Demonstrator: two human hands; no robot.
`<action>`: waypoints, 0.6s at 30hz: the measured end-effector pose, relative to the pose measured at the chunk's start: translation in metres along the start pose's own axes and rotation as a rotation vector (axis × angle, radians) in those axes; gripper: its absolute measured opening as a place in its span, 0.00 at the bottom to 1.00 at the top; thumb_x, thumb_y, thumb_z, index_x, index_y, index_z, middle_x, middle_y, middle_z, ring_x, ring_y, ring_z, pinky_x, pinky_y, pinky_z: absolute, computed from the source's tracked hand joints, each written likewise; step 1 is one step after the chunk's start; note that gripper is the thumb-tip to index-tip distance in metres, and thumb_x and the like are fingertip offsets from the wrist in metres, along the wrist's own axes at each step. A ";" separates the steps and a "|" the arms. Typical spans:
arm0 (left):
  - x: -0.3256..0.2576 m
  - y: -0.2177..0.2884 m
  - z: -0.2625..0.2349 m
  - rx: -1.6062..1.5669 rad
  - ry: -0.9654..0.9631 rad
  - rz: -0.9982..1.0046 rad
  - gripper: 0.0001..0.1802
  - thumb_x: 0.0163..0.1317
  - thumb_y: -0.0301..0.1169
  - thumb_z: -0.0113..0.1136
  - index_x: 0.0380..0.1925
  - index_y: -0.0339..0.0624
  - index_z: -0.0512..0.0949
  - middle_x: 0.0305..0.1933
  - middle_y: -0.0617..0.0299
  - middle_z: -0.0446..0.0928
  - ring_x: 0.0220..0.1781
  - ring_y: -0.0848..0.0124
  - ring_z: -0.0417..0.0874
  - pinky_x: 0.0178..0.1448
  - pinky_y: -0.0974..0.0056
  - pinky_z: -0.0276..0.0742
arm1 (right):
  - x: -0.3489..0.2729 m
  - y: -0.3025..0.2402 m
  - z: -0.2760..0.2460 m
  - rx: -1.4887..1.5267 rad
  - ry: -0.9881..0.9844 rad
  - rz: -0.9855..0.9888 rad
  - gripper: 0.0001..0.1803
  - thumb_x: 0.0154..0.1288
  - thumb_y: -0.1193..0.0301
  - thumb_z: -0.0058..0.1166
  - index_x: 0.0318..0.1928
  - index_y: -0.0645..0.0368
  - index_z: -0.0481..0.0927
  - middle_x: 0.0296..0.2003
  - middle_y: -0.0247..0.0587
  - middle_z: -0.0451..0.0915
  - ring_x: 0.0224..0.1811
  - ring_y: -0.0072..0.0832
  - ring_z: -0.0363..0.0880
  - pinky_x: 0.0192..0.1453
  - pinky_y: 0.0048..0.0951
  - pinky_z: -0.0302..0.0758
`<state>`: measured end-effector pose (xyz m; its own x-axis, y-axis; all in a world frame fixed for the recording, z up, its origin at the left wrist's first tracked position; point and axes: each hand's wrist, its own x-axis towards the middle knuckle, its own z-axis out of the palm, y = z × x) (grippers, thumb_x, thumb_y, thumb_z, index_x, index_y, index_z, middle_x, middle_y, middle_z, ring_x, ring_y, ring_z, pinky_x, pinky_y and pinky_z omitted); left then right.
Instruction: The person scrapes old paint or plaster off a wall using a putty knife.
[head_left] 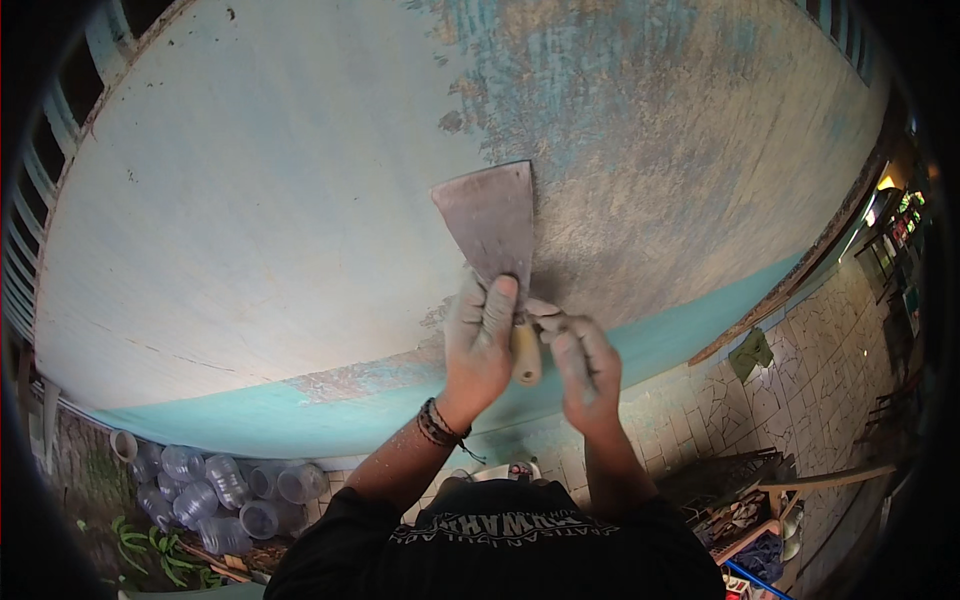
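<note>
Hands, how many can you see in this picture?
2: the left hand holds the scraper, and the right hand is just right of its pale yellow handle. No others show.

Shows dull metal in the scraper blade (492,215), rough, patchy paint (610,190) on the wall (270,210), glossy plastic in the containers (228,481).

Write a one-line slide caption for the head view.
Left grip holding a broad-bladed putty knife, right grip close to its yellowish handle, before a patchy painted wall.
</note>
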<state>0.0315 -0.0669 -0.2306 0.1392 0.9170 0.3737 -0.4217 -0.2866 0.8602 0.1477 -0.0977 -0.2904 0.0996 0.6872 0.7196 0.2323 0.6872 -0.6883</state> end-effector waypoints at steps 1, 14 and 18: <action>0.002 0.006 -0.007 0.015 -0.010 -0.087 0.14 0.71 0.39 0.44 0.42 0.38 0.67 0.27 0.59 0.77 0.20 0.75 0.77 0.23 0.72 0.73 | 0.012 -0.026 0.001 0.222 0.097 0.234 0.11 0.68 0.74 0.47 0.48 0.67 0.72 0.42 0.45 0.78 0.38 0.26 0.77 0.45 0.28 0.74; -0.038 -0.019 -0.019 -0.050 -0.146 -0.310 0.16 0.73 0.41 0.40 0.37 0.39 0.67 0.19 0.63 0.71 0.14 0.76 0.70 0.19 0.73 0.66 | 0.094 -0.036 0.033 0.672 0.063 0.530 0.12 0.68 0.70 0.47 0.50 0.61 0.69 0.31 0.37 0.77 0.27 0.17 0.76 0.22 0.20 0.77; -0.038 -0.022 -0.019 -0.046 -0.176 -0.285 0.16 0.72 0.42 0.40 0.35 0.39 0.68 0.16 0.68 0.67 0.12 0.80 0.64 0.19 0.74 0.62 | 0.093 -0.032 0.043 0.585 0.089 0.394 0.11 0.67 0.71 0.49 0.47 0.62 0.68 0.28 0.39 0.76 0.18 0.16 0.72 0.13 0.16 0.66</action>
<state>0.0181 -0.0904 -0.2705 0.4082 0.8954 0.1777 -0.3831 -0.0086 0.9236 0.1074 -0.0461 -0.2053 0.1542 0.9058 0.3948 -0.3924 0.4228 -0.8169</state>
